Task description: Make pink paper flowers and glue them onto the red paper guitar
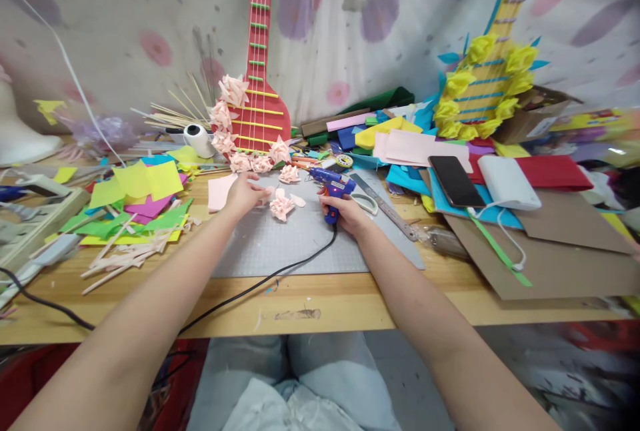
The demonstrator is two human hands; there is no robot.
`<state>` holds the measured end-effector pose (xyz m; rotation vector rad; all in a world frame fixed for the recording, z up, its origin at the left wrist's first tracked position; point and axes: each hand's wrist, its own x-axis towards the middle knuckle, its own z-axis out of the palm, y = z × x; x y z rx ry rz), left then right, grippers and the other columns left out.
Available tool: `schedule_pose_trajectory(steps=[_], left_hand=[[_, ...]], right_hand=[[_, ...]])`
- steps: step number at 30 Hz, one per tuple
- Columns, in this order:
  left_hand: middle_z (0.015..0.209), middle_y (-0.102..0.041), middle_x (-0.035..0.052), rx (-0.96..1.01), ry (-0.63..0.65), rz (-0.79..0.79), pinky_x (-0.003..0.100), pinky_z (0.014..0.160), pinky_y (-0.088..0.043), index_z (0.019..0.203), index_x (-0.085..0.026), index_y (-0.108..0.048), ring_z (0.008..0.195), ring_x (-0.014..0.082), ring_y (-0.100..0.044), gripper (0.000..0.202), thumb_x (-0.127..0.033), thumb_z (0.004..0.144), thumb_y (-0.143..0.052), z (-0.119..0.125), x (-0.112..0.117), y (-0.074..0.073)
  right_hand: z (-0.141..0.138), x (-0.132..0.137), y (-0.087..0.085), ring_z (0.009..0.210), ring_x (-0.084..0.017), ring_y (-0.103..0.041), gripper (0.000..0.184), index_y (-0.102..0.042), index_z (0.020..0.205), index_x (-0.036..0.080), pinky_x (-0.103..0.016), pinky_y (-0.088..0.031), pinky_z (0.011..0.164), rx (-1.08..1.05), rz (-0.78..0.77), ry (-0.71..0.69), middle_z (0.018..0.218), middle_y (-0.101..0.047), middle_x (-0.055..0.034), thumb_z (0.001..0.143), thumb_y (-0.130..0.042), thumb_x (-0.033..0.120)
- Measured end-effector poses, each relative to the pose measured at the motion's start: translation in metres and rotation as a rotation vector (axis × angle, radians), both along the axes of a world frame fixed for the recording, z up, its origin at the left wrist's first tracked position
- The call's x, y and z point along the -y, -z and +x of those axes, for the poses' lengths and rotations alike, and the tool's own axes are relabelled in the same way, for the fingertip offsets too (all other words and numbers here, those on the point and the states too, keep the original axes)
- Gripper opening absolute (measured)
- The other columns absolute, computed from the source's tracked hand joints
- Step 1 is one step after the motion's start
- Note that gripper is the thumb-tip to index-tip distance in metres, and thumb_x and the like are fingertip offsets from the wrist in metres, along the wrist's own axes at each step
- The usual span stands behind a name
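Note:
My right hand grips a blue hot glue gun, its nozzle pointing up and left above the grey cutting mat. Black cord trails from the handle. Over the mat's left part, my left hand has its fingers stretched out, close to small pale pink petals. Between the hands lies a pink paper flower, a loose petal beside it. Another pink flower is farther back. Behind them a red cardboard guitar stands upright, edged with pink flowers.
A steel ruler and the handles of scissors are right of the glue gun. Coloured paper scraps pile up at left. A phone, a white power bank and a yellow guitar are at right.

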<state>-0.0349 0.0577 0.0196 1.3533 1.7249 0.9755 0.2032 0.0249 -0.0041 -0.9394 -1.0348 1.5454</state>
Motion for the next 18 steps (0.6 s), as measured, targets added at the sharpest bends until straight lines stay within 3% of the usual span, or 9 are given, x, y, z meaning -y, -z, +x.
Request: schedule_pose_trajectory(steps=[5, 11, 14, 18], left_hand=[[0.066, -0.059, -0.0029, 0.020, -0.030, 0.004, 0.024, 0.052, -0.049, 0.091, -0.020, -0.043, 0.057, 0.0133, -0.060, 0.045, -0.016, 0.060, -0.075, -0.009, -0.002, -0.002], [0.065, -0.057, -0.0057, -0.212, -0.009, 0.015, 0.025, 0.054, -0.048, 0.095, -0.020, -0.046, 0.051, 0.0117, -0.058, 0.052, -0.023, 0.056, -0.079, -0.014, -0.005, 0.002], [0.066, -0.059, -0.0041, -0.238, 0.029, 0.031, 0.026, 0.056, -0.048, 0.090, -0.019, -0.050, 0.051, 0.0117, -0.059, 0.041, -0.025, 0.060, -0.076, -0.014, -0.008, 0.005], [0.067, -0.060, -0.0015, -0.121, 0.011, 0.010, 0.026, 0.057, -0.050, 0.079, -0.017, -0.055, 0.054, 0.0114, -0.059, 0.020, -0.019, 0.066, -0.069, -0.012, -0.010, 0.003]], right_hand=[[0.000, -0.002, 0.001, 0.049, -0.008, -0.043, 0.030, -0.062, 0.081, 0.017, -0.024, -0.031, 0.048, -0.013, 0.009, -0.012, 0.056, -0.050, 0.0045, 0.056, -0.075, 0.030], [0.000, -0.002, 0.001, 0.050, -0.008, -0.043, 0.031, -0.061, 0.081, 0.018, -0.024, -0.032, 0.048, -0.004, 0.010, -0.004, 0.056, -0.051, 0.0046, 0.056, -0.075, 0.031], [0.000, -0.001, 0.000, 0.050, -0.008, -0.044, 0.031, -0.061, 0.080, 0.018, -0.024, -0.033, 0.048, 0.001, 0.006, 0.000, 0.056, -0.050, 0.0046, 0.056, -0.076, 0.032], [0.000, -0.001, 0.001, 0.050, -0.008, -0.044, 0.031, -0.062, 0.081, 0.018, -0.024, -0.033, 0.048, 0.008, 0.012, -0.004, 0.057, -0.051, 0.0043, 0.056, -0.075, 0.033]])
